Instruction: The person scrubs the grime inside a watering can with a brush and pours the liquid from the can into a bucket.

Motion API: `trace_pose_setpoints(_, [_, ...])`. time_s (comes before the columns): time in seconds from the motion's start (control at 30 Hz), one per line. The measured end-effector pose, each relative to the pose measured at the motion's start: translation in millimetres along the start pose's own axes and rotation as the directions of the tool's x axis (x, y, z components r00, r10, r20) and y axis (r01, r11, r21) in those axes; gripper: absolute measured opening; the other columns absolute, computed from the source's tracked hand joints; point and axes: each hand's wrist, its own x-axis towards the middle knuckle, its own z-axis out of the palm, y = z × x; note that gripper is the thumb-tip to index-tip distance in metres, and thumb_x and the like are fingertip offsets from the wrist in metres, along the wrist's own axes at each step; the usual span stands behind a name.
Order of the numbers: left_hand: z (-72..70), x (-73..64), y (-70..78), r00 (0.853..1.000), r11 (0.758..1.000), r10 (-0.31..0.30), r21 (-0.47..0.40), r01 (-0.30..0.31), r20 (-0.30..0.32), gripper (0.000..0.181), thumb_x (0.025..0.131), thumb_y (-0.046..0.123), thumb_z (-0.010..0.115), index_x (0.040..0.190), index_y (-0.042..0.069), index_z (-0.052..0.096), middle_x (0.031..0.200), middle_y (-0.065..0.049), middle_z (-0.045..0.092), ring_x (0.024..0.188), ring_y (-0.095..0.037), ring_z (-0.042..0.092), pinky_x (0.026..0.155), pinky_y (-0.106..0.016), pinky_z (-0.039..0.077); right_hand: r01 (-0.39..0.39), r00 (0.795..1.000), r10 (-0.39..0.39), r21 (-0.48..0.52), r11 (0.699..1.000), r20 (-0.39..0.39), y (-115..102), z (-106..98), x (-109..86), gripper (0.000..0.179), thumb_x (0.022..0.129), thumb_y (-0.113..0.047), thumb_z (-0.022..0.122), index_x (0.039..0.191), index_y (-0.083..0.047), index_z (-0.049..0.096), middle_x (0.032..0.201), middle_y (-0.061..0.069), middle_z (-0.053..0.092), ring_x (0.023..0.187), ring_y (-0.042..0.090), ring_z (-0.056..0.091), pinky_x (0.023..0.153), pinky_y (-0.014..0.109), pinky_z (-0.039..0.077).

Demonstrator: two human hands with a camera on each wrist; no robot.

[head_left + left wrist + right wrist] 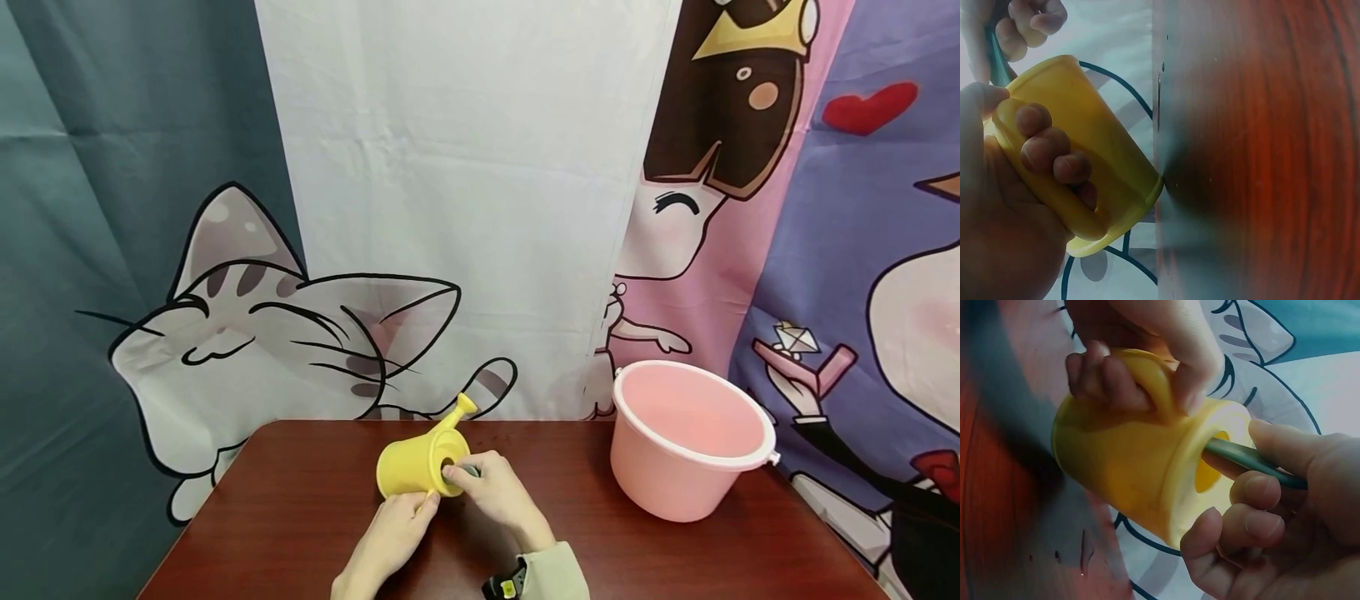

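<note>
A yellow watering can is held tipped on its side over the table, its spout pointing up and away. My left hand grips the can's handle, with fingers curled through the loop. At the can's top opening, my right hand pinches a slim, dark green, smooth stick-like object. One end of that object reaches into the opening and is hidden inside. In the left wrist view, the can's lower rim overlaps the edge of the table.
A pink bucket with a white rim stands at the right of the brown wooden table. Behind the table hangs a printed curtain with a cartoon cat. A dark watch is on my right wrist.
</note>
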Motion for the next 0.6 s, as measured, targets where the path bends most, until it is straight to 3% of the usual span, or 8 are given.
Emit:
trace_pose_setpoints(0.2, [-2.4,-0.5,1.5,1.0,1.0,-0.011,-0.021,0.011,0.007,0.048,0.103,0.042,0.045,0.061,0.019,0.042,0.055,0.013,0.032,0.049,-0.003,0.027,0.05,-0.022,0.03,-0.014,0.999,0.013,0.033,0.999,0.03,-0.5,-9.4,-1.2,0.025,0.094,-0.029,0.065,0.081,-0.009,0.075,0.065,-0.005,0.052,0.065,0.006,0.046,0.061,0.023,0.039])
trace_pose_setpoints(0.3, [-2.8,-0.9,2.3,1.0,1.0,-0.009,-0.021,0.009,0.001,0.048,0.103,0.041,0.046,0.06,0.019,0.042,0.054,0.013,0.032,0.049,-0.003,0.027,0.05,-0.022,0.03,-0.021,0.999,0.018,0.07,0.997,0.045,-0.1,-14.7,-2.3,0.024,0.094,-0.028,0.066,0.084,-0.009,0.076,0.062,-0.004,0.047,0.058,0.006,0.041,0.055,0.023,0.036])
trace_pose_setpoints(0.43, [-2.1,-1.4,2.7,1.0,1.0,-0.005,-0.014,0.005,-0.003,0.048,0.103,0.04,0.046,0.06,0.019,0.041,0.054,0.013,0.031,0.049,-0.002,0.026,0.05,-0.022,0.029,-0.036,0.997,0.028,0.114,0.993,0.066,-18.8,-25.7,-9.5,0.024,0.094,-0.019,0.065,0.081,0.0,0.072,0.057,-0.004,0.035,0.051,0.007,0.032,0.049,0.023,0.031])
trace_pose_setpoints(0.53, [-2.0,-1.4,2.1,1.0,1.0,-0.008,-0.013,0.008,-0.009,0.048,0.103,0.04,0.046,0.06,0.019,0.041,0.054,0.013,0.03,0.049,-0.002,0.026,0.05,-0.022,0.029,-0.053,0.996,0.043,0.135,0.989,0.076,-28.0,-32.8,-12.8,0.024,0.095,-0.015,0.064,0.082,0.005,0.071,0.058,-0.003,0.038,0.053,0.008,0.039,0.053,0.024,0.038])
trace_pose_setpoints(0.6, [-2.0,-1.7,1.7,1.0,1.0,-0.012,-0.019,0.012,-0.01,0.048,0.103,0.04,0.046,0.06,0.019,0.041,0.054,0.013,0.03,0.049,-0.002,0.025,0.05,-0.022,0.029,-0.061,0.995,0.05,0.147,0.987,0.082,-21.9,-34.4,-12.1,0.025,0.095,-0.017,0.064,0.084,0.004,0.072,0.058,-0.004,0.041,0.055,0.008,0.042,0.055,0.025,0.04])
